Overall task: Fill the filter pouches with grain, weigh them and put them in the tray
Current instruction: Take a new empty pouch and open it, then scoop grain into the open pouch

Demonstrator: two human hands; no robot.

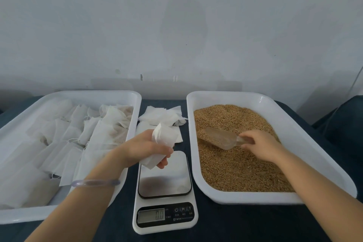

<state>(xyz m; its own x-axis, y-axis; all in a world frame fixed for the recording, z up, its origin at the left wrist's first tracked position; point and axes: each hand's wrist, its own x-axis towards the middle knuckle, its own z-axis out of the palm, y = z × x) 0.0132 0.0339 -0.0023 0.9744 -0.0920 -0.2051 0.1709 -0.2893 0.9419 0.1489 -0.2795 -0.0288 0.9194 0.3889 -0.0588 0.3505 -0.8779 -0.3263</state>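
Smooth glossy white plastic: rectangular pouch tray (88, 94), rectangular grain tray (235, 99), kitchen scale (165, 230) with reflective square steel platform (167, 179); thin matt white fibrous filter pouch (163, 139); clear plastic scoop (218, 137); matt brown granular grain (235, 173); dark blue matt cloth cover (235, 222).

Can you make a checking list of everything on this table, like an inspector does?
Surface: dark table.
Job's things: left tray holds pouches; right tray holds grain; scale between them, plate bare; spare pouches behind it.
Clutter: nothing seen.
Hands: left hand grips a pouch by the scale; right hand grips the scoop in the grain.
Cables: thin line at right edge, cannot tell what.
Surroundings: pale wall.
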